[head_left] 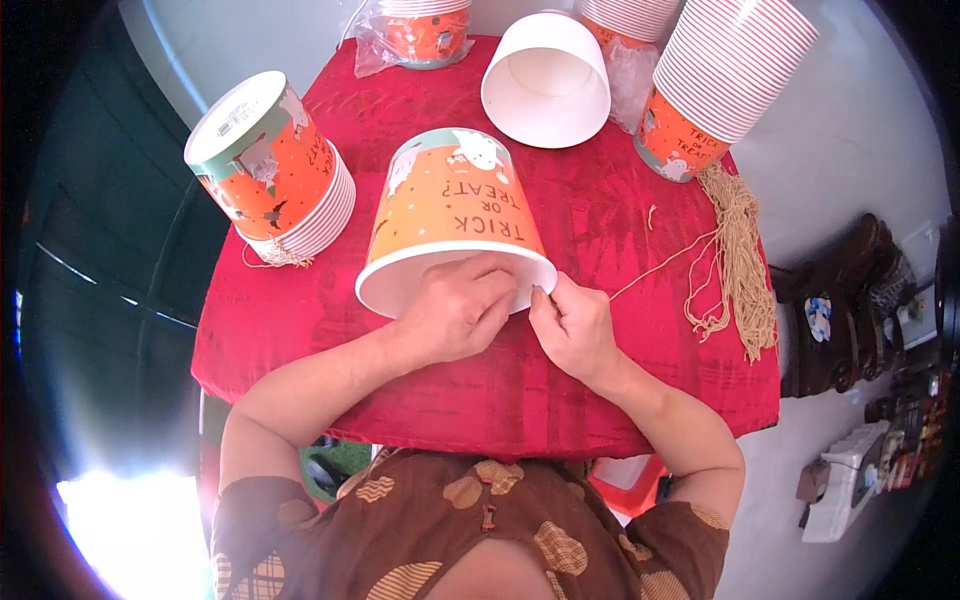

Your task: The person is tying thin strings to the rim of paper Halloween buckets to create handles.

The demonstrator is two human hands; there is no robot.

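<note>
The person works at the near edge of the table [300,330], covered with a red cloth. The left hand [455,310] lies half closed over the rim of an orange paper bucket [450,215] lying on its side. The right hand [575,325] pinches a tan string [665,262] at that rim. It seems this bucket is not yet strung. A bundle of strings [742,270] waits at the right edge, and stacked buckets [725,75] remain at the far corner.
</note>
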